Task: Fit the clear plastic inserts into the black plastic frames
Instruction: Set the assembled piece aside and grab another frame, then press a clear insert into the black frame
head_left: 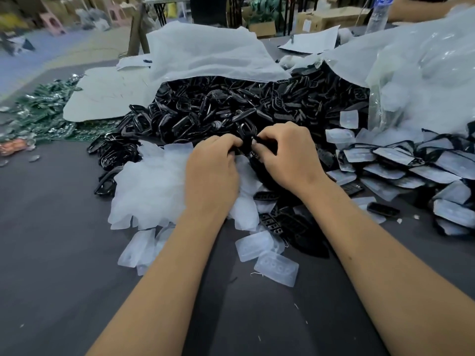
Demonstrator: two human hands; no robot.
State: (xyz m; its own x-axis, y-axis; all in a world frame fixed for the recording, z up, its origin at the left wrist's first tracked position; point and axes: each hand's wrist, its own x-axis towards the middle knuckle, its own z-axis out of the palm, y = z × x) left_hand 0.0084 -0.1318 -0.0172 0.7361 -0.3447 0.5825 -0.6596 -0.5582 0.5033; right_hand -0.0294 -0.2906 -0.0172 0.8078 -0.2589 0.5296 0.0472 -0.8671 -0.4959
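Note:
My left hand (pixel 212 170) and my right hand (pixel 288 155) meet at the middle of the table, fingers curled, both pinching one black plastic frame (pixel 247 142) between them. Whether a clear insert sits in it is hidden by my fingers. Behind them lies a big heap of loose black frames (pixel 231 106). Clear plastic inserts (pixel 151 186) are piled to the left of my left hand, and a few more clear inserts (pixel 276 269) lie near my forearms. To the right are stacked black frames with clear inserts fitted (pixel 411 165).
White plastic sheeting (pixel 205 55) covers the back of the frame heap, and a clear bag (pixel 424 73) bulges at the right. Green foil-like pieces (pixel 43 109) lie at the left. The dark grey table (pixel 56 253) spreads toward me. A plastic bottle (pixel 376 19) stands far right.

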